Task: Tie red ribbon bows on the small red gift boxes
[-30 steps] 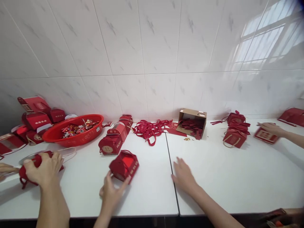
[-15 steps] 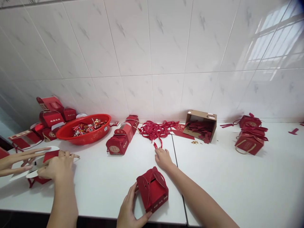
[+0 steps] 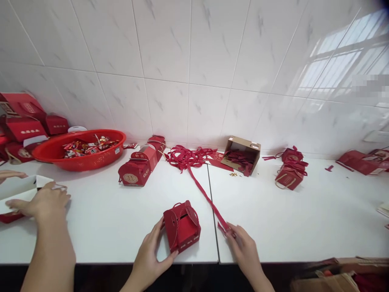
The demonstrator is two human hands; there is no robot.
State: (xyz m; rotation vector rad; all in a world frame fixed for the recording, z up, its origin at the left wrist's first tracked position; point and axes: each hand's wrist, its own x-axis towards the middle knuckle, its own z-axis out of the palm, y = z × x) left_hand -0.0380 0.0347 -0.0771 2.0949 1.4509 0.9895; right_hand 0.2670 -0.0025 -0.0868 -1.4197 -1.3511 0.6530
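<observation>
My left hand (image 3: 151, 255) grips a small red gift box (image 3: 186, 233) by its left side and near corner, close to the table's front edge. The box has a folded top with a twisted cord handle. To the right, my right hand (image 3: 243, 247) pinches the end of a dark red ribbon (image 3: 201, 190). That ribbon stretches taut across the table from a tangled ribbon heap (image 3: 189, 157) near the wall.
A red basin (image 3: 82, 163) of wrapped sweets stands left, beside stacked red boxes (image 3: 24, 129). More gift boxes (image 3: 133, 174) form a row left of the ribbons. An open cardboard box (image 3: 243, 144) and bow-tied boxes (image 3: 290, 174) lie right. A co-worker's hands (image 3: 45, 202) handle a box at left.
My right hand has drawn the ribbon end from the heap toward the front edge. My left hand stays on the gift box. The view has shifted to the right.
</observation>
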